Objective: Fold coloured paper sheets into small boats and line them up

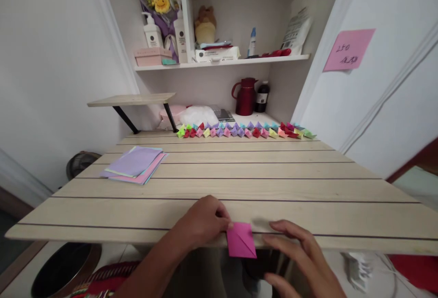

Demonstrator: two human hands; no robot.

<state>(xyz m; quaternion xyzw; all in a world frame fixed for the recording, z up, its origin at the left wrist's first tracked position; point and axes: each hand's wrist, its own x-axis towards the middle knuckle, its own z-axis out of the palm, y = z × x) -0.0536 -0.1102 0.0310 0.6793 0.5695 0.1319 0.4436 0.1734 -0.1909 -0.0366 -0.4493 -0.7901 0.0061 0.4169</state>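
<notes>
A small folded square of magenta origami paper (240,241) hangs partly over the front edge of the wooden table (273,188), with a diagonal crease across its lower right. My left hand (208,220) pinches its upper left corner between thumb and fingers. Just to the right of the paper, my right hand (297,252) is apart from it, fingers spread and curved, with nothing between them.
A stack of coloured paper sheets (137,163) lies at the table's left. Small folded paper pieces (236,130) form rows along the back. Behind them stands a red jug (245,97) beside a dark bottle (262,97). A raised wooden shelf (132,100) stands back left.
</notes>
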